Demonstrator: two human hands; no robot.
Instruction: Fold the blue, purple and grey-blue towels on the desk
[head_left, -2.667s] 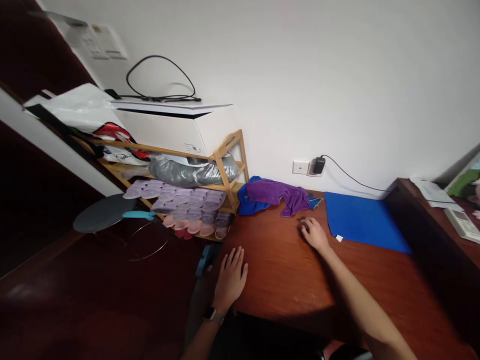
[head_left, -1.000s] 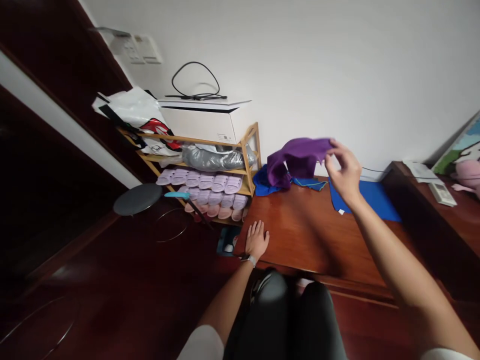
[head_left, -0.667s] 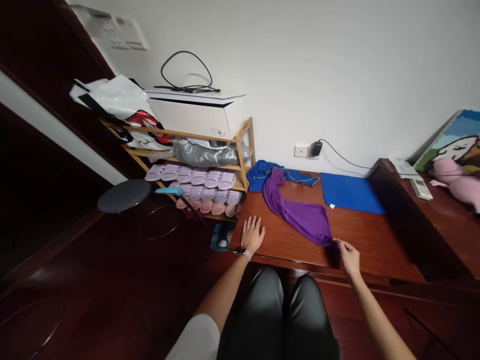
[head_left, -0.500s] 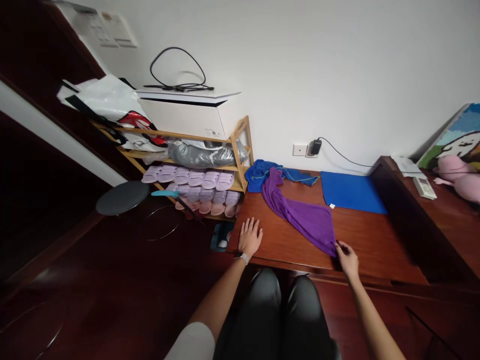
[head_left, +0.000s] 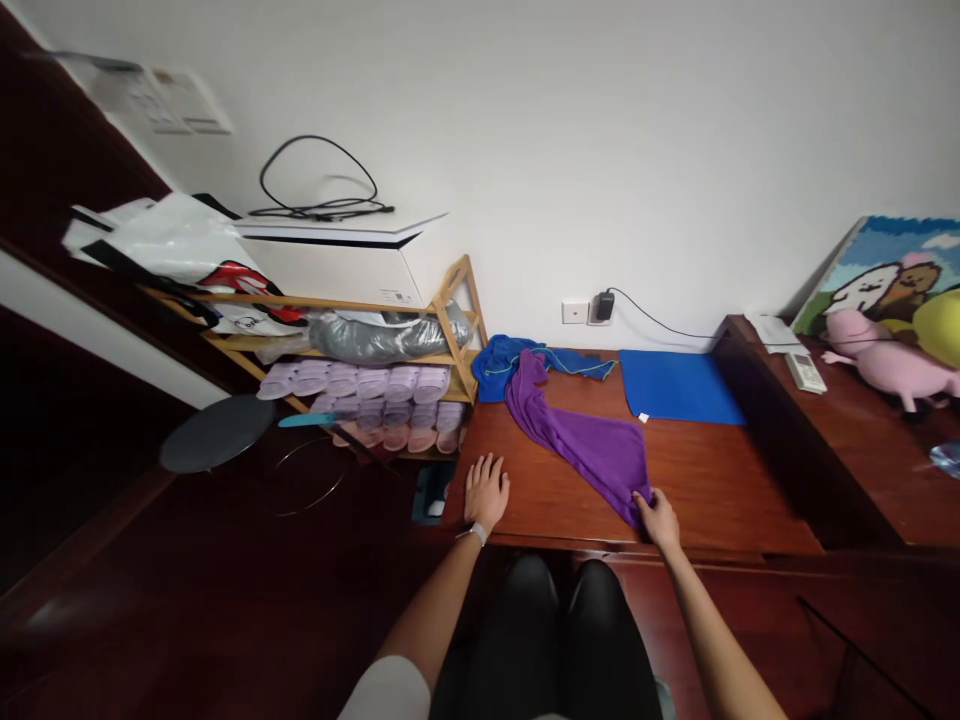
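Note:
A purple towel (head_left: 592, 440) lies partly spread on the brown wooden tabletop (head_left: 547, 505), its far end bunched up against a crumpled blue cloth (head_left: 499, 365). My right hand (head_left: 658, 517) pinches the towel's near right corner close to the front edge. Palm down with fingers stretched, my left hand (head_left: 486, 494) rests on the wood at the left and touches no cloth. Against the wall at the back right, a flat blue towel (head_left: 679, 387) with a small white tag is laid out smoothly.
Left of the table stands a wooden rack (head_left: 454, 330) with several slippers, a white box (head_left: 330, 270) and a bag on it. A black stool (head_left: 217, 433) is beside it. The raised right-hand surface bears a remote (head_left: 805, 372) and a pink plush toy (head_left: 885, 355).
The view has turned to the right and tilted up a little, so most things sit further left in it. My right hand still holds the purple towel's corner; my left hand stays flat.

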